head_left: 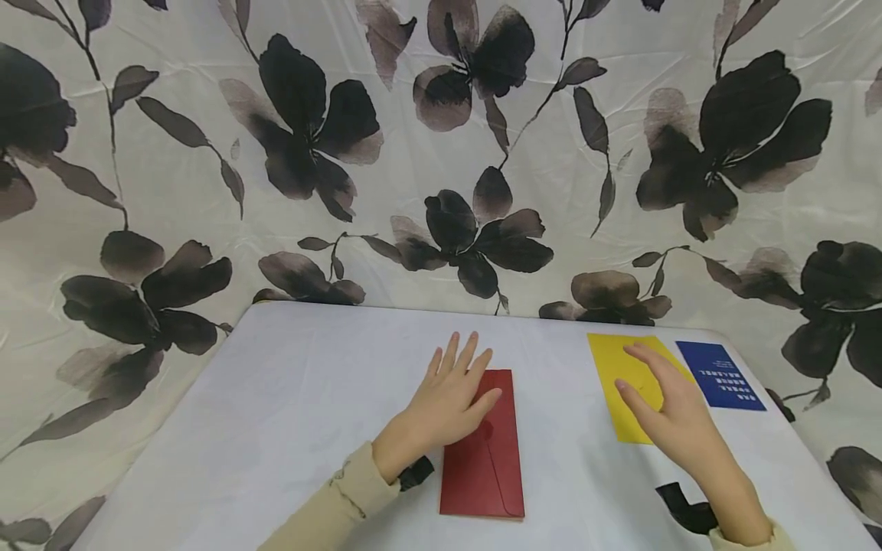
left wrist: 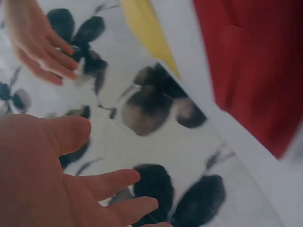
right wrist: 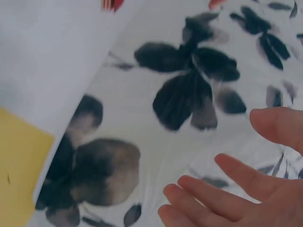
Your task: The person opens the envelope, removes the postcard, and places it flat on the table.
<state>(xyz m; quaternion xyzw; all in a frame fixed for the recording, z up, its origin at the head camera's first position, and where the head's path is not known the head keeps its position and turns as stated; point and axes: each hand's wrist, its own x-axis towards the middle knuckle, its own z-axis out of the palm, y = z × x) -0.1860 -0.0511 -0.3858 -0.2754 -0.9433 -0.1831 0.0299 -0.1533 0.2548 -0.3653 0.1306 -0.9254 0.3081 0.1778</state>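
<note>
Beige sleeve (head_left: 344,490) comes in from the bottom edge of the head view, black strap (head_left: 416,474) at its cuff. Left hand (head_left: 451,398) off that sleeve: fingers spread, thumb out to the side, nothing gripped. It hangs over the upper left part of the red envelope (head_left: 485,474); left wrist view shows a gap between them. Envelope lies flat on the white table (head_left: 276,421), flap seams up, long side running away from the person. Right hand (head_left: 678,421): fingers loosely bent, thumb well apart from the index, nothing held. Seen from the head it overlaps the yellow sheet (head_left: 637,373); right wrist view has them apart. Blue card (head_left: 720,375) with white print sits just right of the yellow sheet. Floral cloth (head_left: 386,268) fills the background.
</note>
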